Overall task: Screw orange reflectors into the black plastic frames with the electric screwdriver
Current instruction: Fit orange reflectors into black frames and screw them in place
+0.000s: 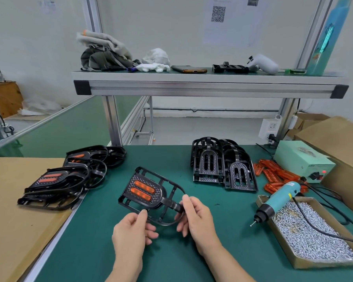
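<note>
Both bare forearms reach in from the near side and angle toward each other, bringing the hands close together over the counter (171,261) without touching. The left hand (134,231) pinches the near edge of a black frame (161,198), thumb laid on top and fingers curled underneath, the back of the hand turned up and outward. The right hand (194,218) grips the frame's rounded end, thumb pointing up along the rim and the other fingers curled round from below, the wrist fairly straight.
</note>
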